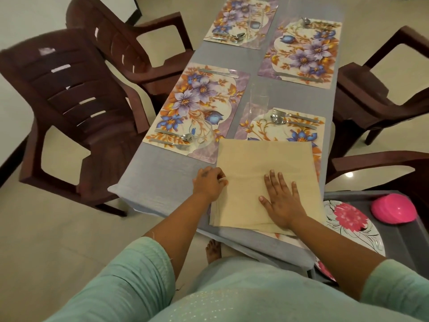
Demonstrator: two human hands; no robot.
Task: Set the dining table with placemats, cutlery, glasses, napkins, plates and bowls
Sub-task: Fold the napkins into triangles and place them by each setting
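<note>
napkin step in hand: a beige napkin (262, 168), square, soft and matte, lies on the near right placemat (284, 133), covering its near half. right hand (282, 201) rests flat on the napkin, fingers straight and spread, pressing it down and grasping nothing. left hand (210, 182) pinches the napkin's left edge with curled fingers. judged from this pose, the cloth is being folded or smoothed; the next move calls for a crease along a straight line while the flat palm holds the layers from sliding, then placing it beside the cutlery (292, 119). four placemats, stiff, glossy and printed with purple and orange flowers, sit in two rows on the grey tablecloth (160, 173), a woven fabric with a faint sheen. each mat carries steel cutlery; a clear glass (258, 98) stands just beyond the near right mat, another (200, 133) on the near left mat. plates and bowls are not yet set: a round plate (355, 226) with a pink flower and a stack of smooth pink bowls (393, 211), upside down, wait in a grey tray (413, 249) at near right. dark brown moulded chairs (76, 108) flank the table.
</note>
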